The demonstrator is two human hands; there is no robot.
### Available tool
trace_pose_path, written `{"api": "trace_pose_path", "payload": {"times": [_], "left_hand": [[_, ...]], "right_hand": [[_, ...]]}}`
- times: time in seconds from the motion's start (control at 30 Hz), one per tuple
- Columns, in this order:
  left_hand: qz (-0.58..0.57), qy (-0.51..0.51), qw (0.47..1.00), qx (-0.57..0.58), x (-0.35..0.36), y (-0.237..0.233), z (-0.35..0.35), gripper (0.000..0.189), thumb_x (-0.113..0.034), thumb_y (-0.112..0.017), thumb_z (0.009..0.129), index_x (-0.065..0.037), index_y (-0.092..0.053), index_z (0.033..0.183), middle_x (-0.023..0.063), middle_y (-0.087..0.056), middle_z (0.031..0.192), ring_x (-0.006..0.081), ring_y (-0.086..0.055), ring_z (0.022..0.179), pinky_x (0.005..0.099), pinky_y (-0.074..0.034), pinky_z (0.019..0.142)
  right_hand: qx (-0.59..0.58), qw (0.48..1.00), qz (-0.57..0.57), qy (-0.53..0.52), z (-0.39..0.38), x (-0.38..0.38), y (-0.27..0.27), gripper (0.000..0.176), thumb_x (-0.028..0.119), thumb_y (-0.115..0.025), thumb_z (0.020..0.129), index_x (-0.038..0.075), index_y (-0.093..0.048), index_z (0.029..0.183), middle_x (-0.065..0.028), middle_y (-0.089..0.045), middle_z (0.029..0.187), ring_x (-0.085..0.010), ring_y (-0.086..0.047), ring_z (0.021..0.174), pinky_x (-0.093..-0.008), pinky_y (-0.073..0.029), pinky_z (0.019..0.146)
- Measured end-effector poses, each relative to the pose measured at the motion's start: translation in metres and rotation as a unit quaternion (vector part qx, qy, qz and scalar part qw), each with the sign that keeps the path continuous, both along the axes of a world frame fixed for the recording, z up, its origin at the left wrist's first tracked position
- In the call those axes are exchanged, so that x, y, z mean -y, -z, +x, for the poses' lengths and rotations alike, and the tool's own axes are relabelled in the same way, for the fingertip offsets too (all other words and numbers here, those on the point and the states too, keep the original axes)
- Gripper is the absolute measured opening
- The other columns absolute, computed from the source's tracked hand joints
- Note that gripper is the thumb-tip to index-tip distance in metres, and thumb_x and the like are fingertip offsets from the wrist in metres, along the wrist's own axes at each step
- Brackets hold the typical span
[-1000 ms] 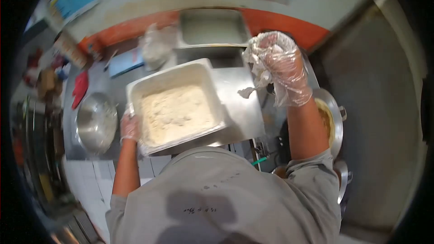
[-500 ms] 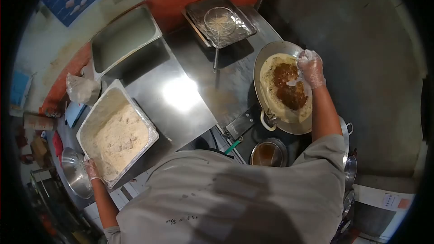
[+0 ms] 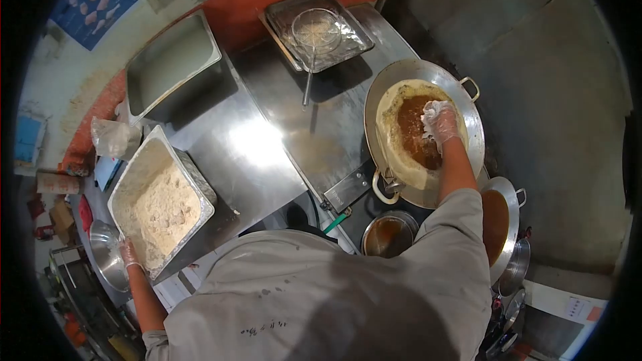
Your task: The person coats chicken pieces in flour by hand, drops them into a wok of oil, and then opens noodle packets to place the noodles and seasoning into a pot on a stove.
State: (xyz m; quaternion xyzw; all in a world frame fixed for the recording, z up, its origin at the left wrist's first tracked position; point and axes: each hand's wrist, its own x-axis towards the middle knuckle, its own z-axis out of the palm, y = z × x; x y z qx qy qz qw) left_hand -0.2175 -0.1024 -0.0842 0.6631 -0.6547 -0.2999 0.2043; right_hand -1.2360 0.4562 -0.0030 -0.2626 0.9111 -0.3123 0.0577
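My right hand (image 3: 447,124), in a clear glove, is over the large wok (image 3: 473,144) with its fingers closed round a white, flour-coated piece of food (image 3: 431,115). Brown oil ringed by pale foam (image 3: 391,117) bubbles under it. My left hand (image 3: 130,254), also gloved, is closed on the near left edge of a deep metal pan (image 3: 205,195). Flour (image 3: 164,204) with several coated lumps fills that pan's bottom. A steel bowl (image 3: 107,261) sits right beside my left hand.
A wire skimmer (image 3: 307,87) rests on a foil-lined tray (image 3: 351,43) at the back. Another deep metal pan (image 3: 174,60) stands by the wall. A small pot (image 3: 391,234) and a second wok of brown liquid (image 3: 495,224) are near my right side.
My right hand has moved from the wok's right side inward over the oil, where a white-coated piece now shows in its fingers. My left hand stays at the flour pan.
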Motion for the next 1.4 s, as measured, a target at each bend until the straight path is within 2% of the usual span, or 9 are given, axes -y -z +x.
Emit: {"api": "trace_pose_path", "payload": {"times": [0.3, 0.37, 0.4, 0.43, 0.47, 0.67, 1.0, 1.17, 1.4], "left_hand": [[0.019, -0.06, 0.997, -0.05, -0.01, 0.004, -0.015, 0.031, -0.013, -0.054, 0.102, 0.005, -0.065, 0.124, 0.0251, -0.071, 0.117, 0.0399, -0.067, 0.099, 0.0428, -0.052, 0.09], [-0.074, 0.005, 0.995, 0.067, -0.016, 0.008, -0.014, 0.034, -0.021, -0.056, 0.104, 0.0, -0.066, 0.129, 0.0229, -0.065, 0.136, 0.0382, -0.064, 0.117, 0.0417, -0.05, 0.1], [-0.042, 0.151, 0.898, 0.411, -0.01, 0.019, -0.002, 0.034, -0.026, -0.057, 0.105, -0.005, -0.068, 0.13, 0.0211, -0.053, 0.155, 0.0391, -0.052, 0.137, 0.0437, -0.045, 0.112], [-0.011, 0.049, 0.984, 0.17, -0.013, 0.03, -0.003, 0.034, -0.029, -0.055, 0.106, -0.008, -0.07, 0.129, 0.0212, -0.043, 0.161, 0.0404, -0.044, 0.145, 0.0455, -0.038, 0.121], [-0.066, 0.129, 0.942, 0.302, -0.011, 0.049, 0.003, 0.039, -0.032, -0.056, 0.105, -0.009, -0.066, 0.134, 0.0223, -0.049, 0.156, 0.0409, -0.047, 0.143, 0.0464, -0.039, 0.119], [-0.147, 0.031, 0.988, -0.028, -0.082, -0.077, -0.116, 0.052, -0.027, -0.065, 0.088, -0.001, -0.064, 0.133, 0.0293, -0.066, 0.125, 0.0468, -0.061, 0.12, 0.0521, -0.048, 0.105], [-0.044, -0.018, 0.998, -0.027, -0.093, -0.123, -0.128, 0.064, -0.027, -0.066, 0.087, -0.006, -0.057, 0.147, 0.0307, -0.062, 0.134, 0.0469, -0.058, 0.126, 0.048, -0.046, 0.112], [-0.113, 0.008, 0.993, 0.02, -0.093, -0.142, -0.127, 0.076, -0.029, -0.068, 0.085, -0.014, -0.047, 0.157, 0.0237, -0.052, 0.15, 0.0402, -0.054, 0.135, 0.0448, -0.043, 0.117], [-0.251, 0.164, 0.943, 0.145, -0.094, -0.129, -0.186, 0.052, -0.023, -0.07, 0.093, -0.006, -0.063, 0.142, 0.0188, -0.062, 0.143, 0.0317, -0.058, 0.137, 0.0441, -0.046, 0.115]], "right_hand": [[-0.092, 0.994, -0.03, -0.051, 0.065, 0.046, -0.232, 0.035, 0.01, -0.077, 0.091, 0.004, -0.073, 0.125, -0.0167, -0.074, 0.126, -0.0271, -0.071, 0.118, -0.0363, -0.054, 0.104], [-0.207, 0.972, -0.028, -0.107, 0.137, 0.089, -0.294, 0.034, 0.01, -0.075, 0.093, 0.002, -0.072, 0.126, -0.0172, -0.075, 0.126, -0.0279, -0.071, 0.118, -0.0378, -0.054, 0.103], [-0.262, 0.952, -0.008, -0.154, 0.172, 0.111, -0.314, 0.033, 0.01, -0.074, 0.093, 0.001, -0.072, 0.125, -0.0176, -0.074, 0.125, -0.0299, -0.072, 0.116, -0.0384, -0.055, 0.102], [-0.245, 0.945, -0.033, -0.212, 0.211, 0.136, -0.328, 0.033, 0.009, -0.075, 0.092, 0.002, -0.072, 0.124, -0.0178, -0.074, 0.123, -0.0321, -0.072, 0.112, -0.0406, -0.056, 0.099], [-0.183, 0.954, -0.069, -0.229, 0.259, 0.164, -0.334, 0.033, 0.008, -0.074, 0.091, 0.002, -0.072, 0.123, -0.0183, -0.074, 0.121, -0.0329, -0.072, 0.11, -0.0417, -0.056, 0.099], [-0.158, 0.776, -0.056, -0.609, 0.486, 0.334, -0.241, 0.04, -0.004, -0.069, 0.083, 0.001, -0.07, 0.123, -0.0206, -0.072, 0.118, -0.0345, -0.07, 0.108, -0.0414, -0.056, 0.096], [-0.332, 0.553, 0.402, -0.65, 0.582, 0.467, -0.009, 0.042, 0.022, -0.064, 0.093, -0.003, -0.065, 0.127, -0.0233, -0.074, 0.111, -0.0374, -0.072, 0.107, -0.0429, -0.056, 0.094], [0.039, 0.649, 0.317, -0.69, 0.584, 0.44, 0.019, 0.04, 0.029, -0.071, 0.082, 0.0, -0.065, 0.109, -0.0225, -0.068, 0.097, -0.0375, -0.069, 0.097, -0.0436, -0.056, 0.088], [-0.048, 0.746, 0.221, -0.626, 0.656, 0.44, -0.01, 0.026, 0.024, -0.069, 0.087, 0.002, -0.073, 0.099, -0.0253, -0.072, 0.103, -0.0404, -0.07, 0.098, -0.046, -0.056, 0.088]]}}
